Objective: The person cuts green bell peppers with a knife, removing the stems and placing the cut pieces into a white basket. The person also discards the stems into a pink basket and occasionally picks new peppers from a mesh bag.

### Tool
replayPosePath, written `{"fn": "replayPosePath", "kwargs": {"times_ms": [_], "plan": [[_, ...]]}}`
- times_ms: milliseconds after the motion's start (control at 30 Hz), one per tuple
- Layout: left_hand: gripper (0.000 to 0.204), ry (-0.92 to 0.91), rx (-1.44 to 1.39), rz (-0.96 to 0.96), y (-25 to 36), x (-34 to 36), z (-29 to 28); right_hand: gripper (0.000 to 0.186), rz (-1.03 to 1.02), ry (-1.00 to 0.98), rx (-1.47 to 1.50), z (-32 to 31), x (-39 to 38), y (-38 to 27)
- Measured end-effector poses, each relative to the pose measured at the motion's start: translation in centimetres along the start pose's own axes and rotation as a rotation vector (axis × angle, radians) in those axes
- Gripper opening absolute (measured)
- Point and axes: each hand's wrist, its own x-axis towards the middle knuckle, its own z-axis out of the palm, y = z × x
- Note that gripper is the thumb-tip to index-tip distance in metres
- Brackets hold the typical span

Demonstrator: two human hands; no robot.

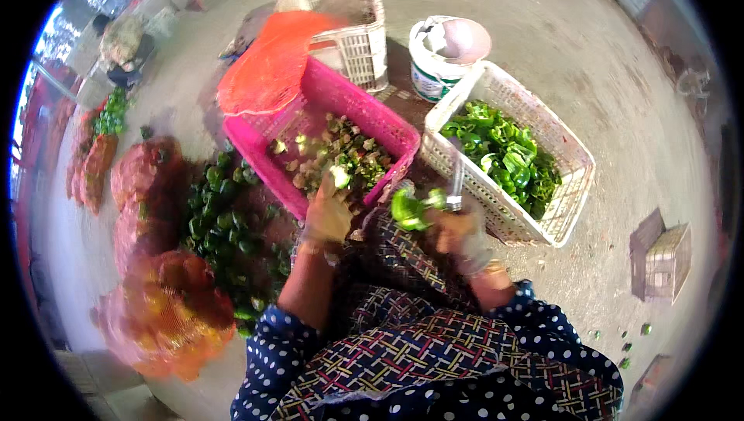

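Observation:
My left hand [329,216] is over the near edge of the pink crate [260,154], its fingers closed around a pale green pepper core [339,176]. More pale cores with bits of green lie in that crate. My right hand [459,233], smeared by motion, grips a knife [456,181] with the blade pointing up and away. Cut pieces of green pepper [408,209] are against the fingers of this hand, between the two crates. To the right, a white crate [570,216] holds cut green peppers [511,158].
Whole dark green peppers [221,212] lie piled on the floor at left, beside full red mesh sacks [167,312]. An orange mesh bag [267,65] drapes over the pink crate's far corner. Behind stand another white crate [360,53] and a white bucket [430,84]. A person [124,45] is far left.

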Motion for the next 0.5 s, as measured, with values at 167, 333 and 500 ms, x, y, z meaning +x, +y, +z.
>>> {"fn": "replayPosePath", "kwargs": {"times_ms": [167, 333, 500], "plan": [[0.057, -0.112, 1.253, 0.536, 5.1, 4.5, -10.0, 0.026, -0.467, 0.289, 0.084, -14.4, 6.4, 0.0], [0.041, 0.462, 0.93, 0.615, 13.6, -2.6, -15.4, 0.046, -0.164, 0.636, -1.096, -26.0, 7.7, -3.8], [0.027, 1.003, 1.175, 0.115, 10.7, -14.2, -27.2, 0.039, -0.121, 0.182, -0.293, -13.1, 6.8, -4.5]]}}
